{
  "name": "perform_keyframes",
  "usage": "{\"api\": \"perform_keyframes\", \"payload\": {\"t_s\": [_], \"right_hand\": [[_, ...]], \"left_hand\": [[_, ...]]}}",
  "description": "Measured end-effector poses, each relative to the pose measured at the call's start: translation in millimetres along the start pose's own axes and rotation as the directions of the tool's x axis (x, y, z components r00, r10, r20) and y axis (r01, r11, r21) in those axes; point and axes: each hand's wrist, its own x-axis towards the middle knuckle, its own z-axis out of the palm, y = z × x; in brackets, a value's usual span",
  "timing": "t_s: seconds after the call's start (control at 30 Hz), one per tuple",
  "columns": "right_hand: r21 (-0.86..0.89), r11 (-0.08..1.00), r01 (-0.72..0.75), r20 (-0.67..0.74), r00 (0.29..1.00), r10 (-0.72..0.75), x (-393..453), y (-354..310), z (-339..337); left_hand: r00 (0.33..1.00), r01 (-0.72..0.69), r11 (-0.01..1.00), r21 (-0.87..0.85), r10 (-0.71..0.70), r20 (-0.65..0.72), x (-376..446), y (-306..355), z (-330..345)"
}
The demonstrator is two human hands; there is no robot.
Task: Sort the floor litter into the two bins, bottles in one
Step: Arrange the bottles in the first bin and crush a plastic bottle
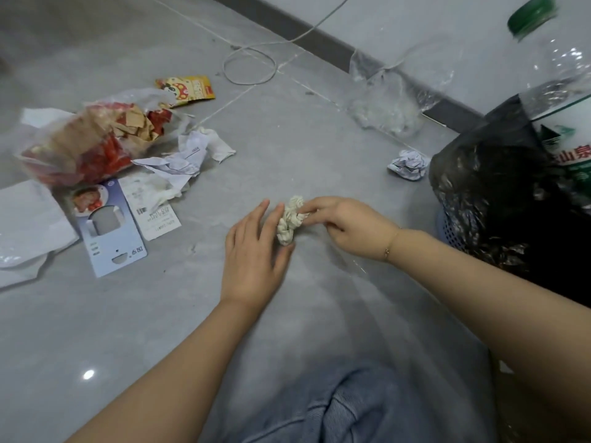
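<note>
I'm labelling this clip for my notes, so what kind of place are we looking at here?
Probably an indoor room in a home or flat, seen at floor level: glossy grey floor tiles meet a white wall with a dark skirting board, and a bin lined with a black bag stands beside scattered litter.

Bare floor ahead lies open; litter pile left, lined bin right.

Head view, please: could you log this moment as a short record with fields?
surface: grey floor
left hand: open, fingers beside the paper wad
right hand: pinching the wad
bin: black liner, at right
bottle: clear, green cap, sticking out of the bin
loose litter: paper ball, clear bag, snack bag, blue card, receipts
</note>
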Motion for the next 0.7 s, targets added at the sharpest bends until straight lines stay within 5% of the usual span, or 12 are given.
{"api": "perform_keyframes", "payload": {"t_s": [0.13,0.27,0.4,0.53,0.63,0.7], "right_hand": [[0.114,0.992,-0.053,-0.03,0.998,0.057,-7,1,8],[0.282,0.937,-0.207,-0.172,0.95,0.262,-14,10,4],[0.279,0.808,-0.518,-0.433,0.684,0.588,-3,51,-9],[0.379,0.57,-0.729,-0.404,0.423,0.811,10,78,-25],[0.351,0.461,-0.815,-0.351,0.342,0.872,14,98,-25],[0.253,0.477,-0.842,-0.379,0.368,0.849,13,107,-23]], "left_hand": [[0.999,-0.039,0.998,-0.052,0.038,-0.009,0,0,-2],[0.999,-0.02,0.998,-0.063,0.018,-0.033,0,-2,1],[0.999,-0.005,0.997,-0.082,0.002,-0.041,0,-3,2],[1.0,0.022,0.996,-0.085,-0.022,0.001,1,-2,1],[1.0,0.029,0.996,-0.085,-0.029,0.009,1,-2,1],[0.999,0.038,0.994,-0.102,-0.038,0.004,2,-1,1]]}}
